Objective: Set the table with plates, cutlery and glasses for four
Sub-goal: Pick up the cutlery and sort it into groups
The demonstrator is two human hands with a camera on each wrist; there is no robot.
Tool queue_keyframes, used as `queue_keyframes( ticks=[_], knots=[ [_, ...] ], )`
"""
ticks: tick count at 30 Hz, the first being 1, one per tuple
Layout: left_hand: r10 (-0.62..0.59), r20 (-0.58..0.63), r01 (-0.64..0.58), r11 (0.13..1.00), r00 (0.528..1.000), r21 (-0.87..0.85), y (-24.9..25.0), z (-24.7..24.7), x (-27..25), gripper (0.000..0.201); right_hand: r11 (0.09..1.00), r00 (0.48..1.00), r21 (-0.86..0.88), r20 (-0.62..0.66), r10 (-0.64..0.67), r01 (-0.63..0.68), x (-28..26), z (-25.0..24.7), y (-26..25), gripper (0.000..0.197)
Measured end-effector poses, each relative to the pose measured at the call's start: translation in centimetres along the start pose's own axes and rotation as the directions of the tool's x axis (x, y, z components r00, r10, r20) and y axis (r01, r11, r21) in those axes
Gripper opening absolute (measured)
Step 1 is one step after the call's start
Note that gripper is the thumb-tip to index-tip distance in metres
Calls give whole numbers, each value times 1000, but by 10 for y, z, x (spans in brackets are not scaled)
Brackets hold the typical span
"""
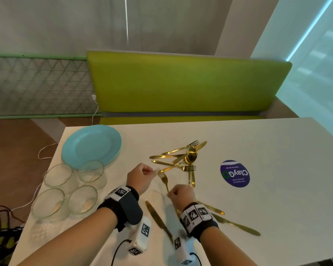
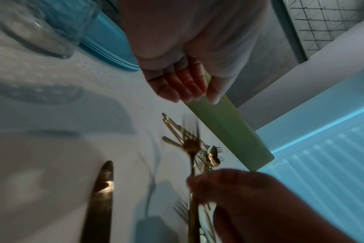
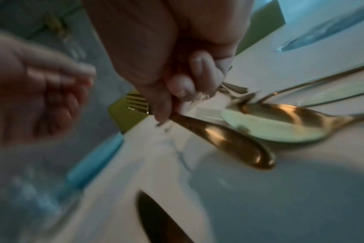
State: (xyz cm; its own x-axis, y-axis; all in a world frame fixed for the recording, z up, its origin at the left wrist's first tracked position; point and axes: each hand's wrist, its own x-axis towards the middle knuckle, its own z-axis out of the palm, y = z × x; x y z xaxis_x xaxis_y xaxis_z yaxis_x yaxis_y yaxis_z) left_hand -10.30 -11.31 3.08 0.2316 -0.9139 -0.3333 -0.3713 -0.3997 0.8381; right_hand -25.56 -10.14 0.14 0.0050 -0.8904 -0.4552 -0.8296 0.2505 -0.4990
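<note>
A white table [image 1: 277, 150] fronts a green bench [image 1: 181, 83]. Plates [image 1: 92, 144] and four glasses [image 1: 65, 189] crowd its left edge, and the right half is open around a sticker [image 1: 235, 174]. The right hand [image 1: 181, 194] grips a fork [image 1: 164, 179] near the cutlery pile [image 1: 183, 160]. The left hand [image 1: 140, 177] is loosely curled and empty. Only the left wrist view shows the plates are stacked.

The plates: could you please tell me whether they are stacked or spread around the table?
Stacked. The plates sit in one pile on the table, far left; the left wrist view shows several layered rims.
</note>
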Motion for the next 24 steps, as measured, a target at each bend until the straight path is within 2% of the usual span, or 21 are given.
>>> queue_keyframes(
  ticks=[2, 4, 5, 7, 8, 12, 15, 17, 20, 22, 24],
  knots=[
    [-30, 19, 31, 997, 999, -75, 9, 6, -1, 18, 966, 997, 255, -73, -25, 43, 2, -23, -8, 11],
    [-79, 160, 107, 978, 984, -179, 19, 14, -3, 30, 911, 995, 401, -82, -66, 93, -1, -44, -18, 10],
    [-93, 258, 159, 956, 962, -246, 24, 19, -4, 35, 891, 993, 438, -72, -98, 120, 0, -52, -20, 13],
    [-80, 394, 220, 920, 916, -325, 33, 29, -8, 38, 877, 987, 454, -57, -148, 158, -1, -62, -23, 16],
    [-65, 414, 221, 913, 908, -342, 36, 33, -9, 37, 880, 985, 441, -59, -165, 174, -1, -64, -24, 14],
    [-52, 398, 201, 918, 916, -343, 40, 45, -10, 33, 894, 978, 396, -87, -192, 211, 1, -64, -14, 14],
    [-54, 399, 186, 935, 916, -301, 39, 49, -12, 27, 907, 988, 392, -62, -140, 153, 3, -62, 0, 17],
    [-59, 366, 169, 946, 929, -277, 38, 50, -9, 28, 942, 993, 316, -54, -102, 114, 4, -62, 14, 18],
    [-80, 297, 160, 954, 951, -255, 35, 47, -4, 32, 999, 999, -15, 28, -38, 38, 1, -59, 43, 14],
    [-93, 275, 159, 960, 957, -229, 31, 46, -2, 33, 975, 991, -221, 127, 48, -18, -6, -53, 62, 9],
    [-108, 271, 169, 962, 957, -213, 27, 46, -2, 33, 930, 975, -365, 186, 123, -48, -12, -44, 78, 25]
  ],
)
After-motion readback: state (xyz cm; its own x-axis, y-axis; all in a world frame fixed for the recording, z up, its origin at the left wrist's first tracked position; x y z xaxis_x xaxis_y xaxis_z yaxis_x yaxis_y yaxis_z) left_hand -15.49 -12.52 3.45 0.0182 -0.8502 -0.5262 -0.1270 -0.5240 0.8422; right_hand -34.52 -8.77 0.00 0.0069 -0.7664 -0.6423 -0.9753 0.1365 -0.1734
